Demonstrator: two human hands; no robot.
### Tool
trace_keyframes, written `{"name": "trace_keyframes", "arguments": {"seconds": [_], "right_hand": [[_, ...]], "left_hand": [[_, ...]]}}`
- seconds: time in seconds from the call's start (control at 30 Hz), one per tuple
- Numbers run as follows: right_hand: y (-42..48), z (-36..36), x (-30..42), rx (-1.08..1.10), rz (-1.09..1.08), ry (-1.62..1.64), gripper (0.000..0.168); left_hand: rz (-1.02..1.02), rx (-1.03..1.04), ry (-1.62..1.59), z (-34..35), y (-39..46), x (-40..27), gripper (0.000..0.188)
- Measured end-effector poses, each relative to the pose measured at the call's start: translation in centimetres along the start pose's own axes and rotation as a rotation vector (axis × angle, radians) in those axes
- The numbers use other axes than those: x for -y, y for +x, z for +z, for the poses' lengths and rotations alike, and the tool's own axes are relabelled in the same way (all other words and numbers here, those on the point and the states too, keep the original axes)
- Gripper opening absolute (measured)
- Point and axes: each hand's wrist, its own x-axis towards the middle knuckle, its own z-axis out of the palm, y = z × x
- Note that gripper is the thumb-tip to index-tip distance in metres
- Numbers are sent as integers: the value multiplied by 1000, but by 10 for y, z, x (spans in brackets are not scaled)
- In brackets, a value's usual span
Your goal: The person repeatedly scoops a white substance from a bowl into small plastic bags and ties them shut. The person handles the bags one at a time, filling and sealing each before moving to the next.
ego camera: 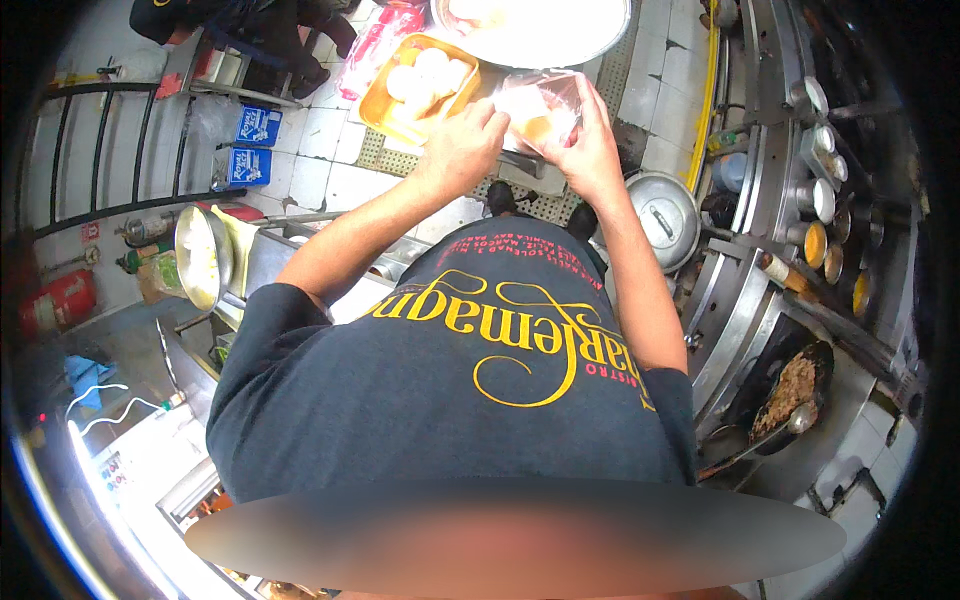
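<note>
My right hand (pixel 589 150) grips the right side of a clear plastic bag (pixel 559 86), fingers spread along its outer face. Something pale with a yellow-orange patch shows through the plastic, too overexposed to name. My left hand (pixel 465 146) is curled at the bag's left edge, its fingertips pinched on the plastic. Just beyond that hand is a yellow rectangular tub (pixel 375 112) with several round white pieces (pixel 424 79) in it. A large round metal basin (pixel 611 37), glaring white inside, lies past the bag.
A lidded aluminium pot (pixel 660 217) stands right of my legs. Farther right, a stove holds a wok of browned food (pixel 787 394) and several small containers (pixel 814 244). On the left are a metal bowl (pixel 202 255), blue boxes (pixel 250 166) and a fire extinguisher (pixel 60 296). Another person (pixel 262 34) is upper left.
</note>
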Motion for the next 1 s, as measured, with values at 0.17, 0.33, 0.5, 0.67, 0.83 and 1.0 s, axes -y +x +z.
{"name": "trace_keyframes", "arguments": {"seconds": [0.17,0.33,0.5,0.67,0.83,1.0], "right_hand": [[-4,-3,10,13,16,-8,111],[-5,2,8,-19,-38,-100,111],[-4,3,-2,-43,-126,-167,109],[-2,1,-2,-15,-57,-87,108],[-2,-2,13,43,86,44,108],[-2,0,13,13,-13,-72,111]], "left_hand": [[25,0,23,1,-10,6,18],[4,50,17,-2,-15,8,21],[81,35,4,-3,-13,10,20],[81,30,-20,-3,-9,9,19],[-22,-37,-41,-8,-2,16,20],[-283,6,-256,3,-3,29,17]]}}
